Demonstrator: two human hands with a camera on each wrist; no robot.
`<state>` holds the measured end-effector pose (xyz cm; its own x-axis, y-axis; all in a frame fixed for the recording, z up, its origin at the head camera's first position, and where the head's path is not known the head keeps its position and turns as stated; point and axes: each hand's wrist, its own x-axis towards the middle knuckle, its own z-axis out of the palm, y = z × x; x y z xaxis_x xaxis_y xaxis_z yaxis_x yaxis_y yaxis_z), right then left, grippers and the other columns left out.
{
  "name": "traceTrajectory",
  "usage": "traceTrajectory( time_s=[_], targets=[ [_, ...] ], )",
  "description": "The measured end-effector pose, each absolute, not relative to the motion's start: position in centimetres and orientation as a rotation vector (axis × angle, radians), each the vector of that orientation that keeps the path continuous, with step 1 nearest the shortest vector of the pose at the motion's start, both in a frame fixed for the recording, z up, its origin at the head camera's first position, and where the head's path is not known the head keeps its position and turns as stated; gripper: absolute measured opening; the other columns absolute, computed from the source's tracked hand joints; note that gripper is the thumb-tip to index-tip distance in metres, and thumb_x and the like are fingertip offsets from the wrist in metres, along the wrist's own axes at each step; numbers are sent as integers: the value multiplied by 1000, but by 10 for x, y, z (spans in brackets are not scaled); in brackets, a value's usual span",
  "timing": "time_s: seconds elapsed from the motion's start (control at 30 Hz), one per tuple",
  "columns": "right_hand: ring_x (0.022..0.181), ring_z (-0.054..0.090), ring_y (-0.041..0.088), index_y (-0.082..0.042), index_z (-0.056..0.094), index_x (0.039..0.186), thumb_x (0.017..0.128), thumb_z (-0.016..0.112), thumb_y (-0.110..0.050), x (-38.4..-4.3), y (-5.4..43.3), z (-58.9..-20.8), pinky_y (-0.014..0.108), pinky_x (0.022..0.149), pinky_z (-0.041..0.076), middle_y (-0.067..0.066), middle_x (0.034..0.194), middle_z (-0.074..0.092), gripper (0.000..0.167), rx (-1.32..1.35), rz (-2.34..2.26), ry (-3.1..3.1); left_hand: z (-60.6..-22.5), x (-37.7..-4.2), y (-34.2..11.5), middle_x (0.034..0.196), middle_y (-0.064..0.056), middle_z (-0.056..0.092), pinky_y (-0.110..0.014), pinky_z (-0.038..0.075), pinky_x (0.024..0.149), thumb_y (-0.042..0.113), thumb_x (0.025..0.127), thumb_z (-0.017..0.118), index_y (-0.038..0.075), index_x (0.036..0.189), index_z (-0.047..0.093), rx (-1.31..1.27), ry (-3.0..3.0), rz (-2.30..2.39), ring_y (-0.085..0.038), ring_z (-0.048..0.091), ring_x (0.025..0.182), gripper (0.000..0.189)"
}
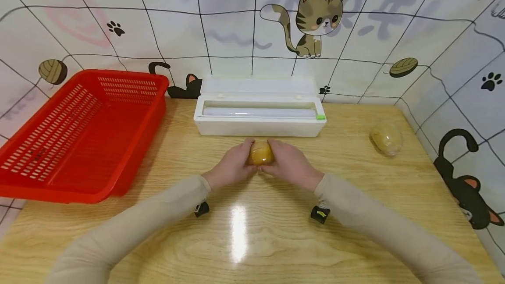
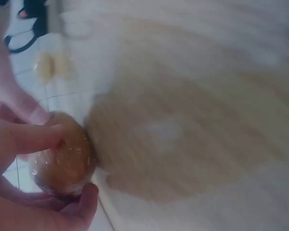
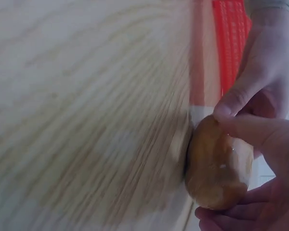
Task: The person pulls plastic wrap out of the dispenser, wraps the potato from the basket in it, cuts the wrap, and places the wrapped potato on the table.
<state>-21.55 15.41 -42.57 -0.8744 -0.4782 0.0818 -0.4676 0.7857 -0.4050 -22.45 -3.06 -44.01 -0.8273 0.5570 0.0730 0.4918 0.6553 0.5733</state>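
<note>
Between both hands, just in front of the white box, is a yellow-brown, potato-like oval thing [image 1: 261, 154] wrapped in shiny clear film. My left hand [image 1: 232, 165] holds its left side and my right hand [image 1: 291, 163] holds its right side, thumbs nearest me. In the left wrist view, fingers curl round the wrapped oval [image 2: 65, 163], and creases show in the film. The right wrist view has the same oval [image 3: 214, 168] low over the wooden surface, with both thumbs meeting at one end. Whether it touches the table cannot be told.
Behind the hands stands a white cling film dispenser [image 1: 258, 127], lid raised, a roll [image 1: 260, 112] inside and a green slider [image 1: 321, 117] at its right end. A red basket [image 1: 136, 161] is at left. Another film-wrapped yellowish oval [image 1: 386, 138] lies at right on the wooden table [image 1: 276, 249].
</note>
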Motion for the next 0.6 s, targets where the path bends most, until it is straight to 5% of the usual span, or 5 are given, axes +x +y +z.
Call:
traceTrajectory(
  time_s=[0.3,0.6],
  targets=[
    [90,61,27,3,52,117,70,87,-28,-233,148,-428,41,79,51,13,102,62,67,-643,-744,2841,-427,-242,-32,109,-22,62,-40,49,87,5,80,78,-6,125,46,772,2634,899,-31,61,99,56],
    [117,51,36,7,40,138,73,86,-24,-226,166,-417,48,98,41,22,131,52,86,-595,-773,2804,-423,-239,-30,120,-24,53,-44,46,92,5,76,81,-6,131,43,802,2677,795,-36,58,105,68]
  ],
)
